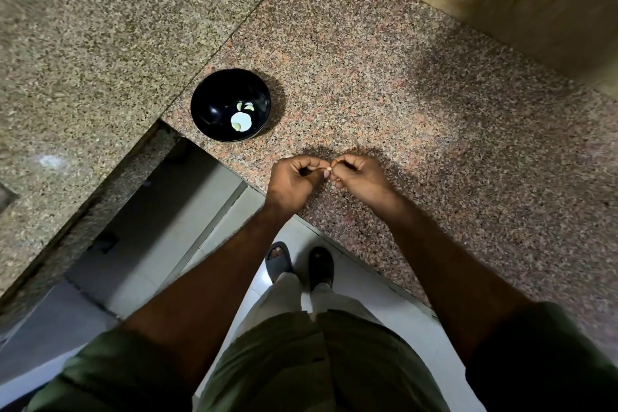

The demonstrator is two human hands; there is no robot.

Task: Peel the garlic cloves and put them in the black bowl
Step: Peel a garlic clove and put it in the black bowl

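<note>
Both hands meet over the near edge of the speckled granite table [418, 117]: the left hand [294, 177] and right hand [359, 177] curl their fingers to pinch one small garlic clove [329, 171] between them. Farther left stands the black bowl [200, 104], holding pale peeled cloves [240, 119].

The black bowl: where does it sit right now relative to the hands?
In the head view the black bowl sits on the granite counter near its front corner edge, ahead and left of the left hand, apart from both hands.
</note>
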